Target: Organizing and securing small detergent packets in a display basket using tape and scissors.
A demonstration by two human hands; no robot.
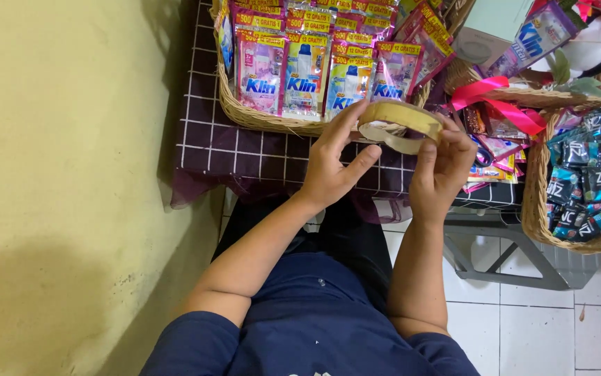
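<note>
- Both hands on the tape roll (400, 124), centre frame: left hand (328, 167) pinches its near rim, right hand (443, 163) curls fingers over the far side.
- Looks light and stiff, a hollow ring; best held by the rims, since the loose end is likely sticky, hard to tell.
- Wicker basket (258, 118) of sachets sits just behind on the checked bench (210, 150); second basket (538, 209) crowds right; open room lower, toward the lap.
</note>
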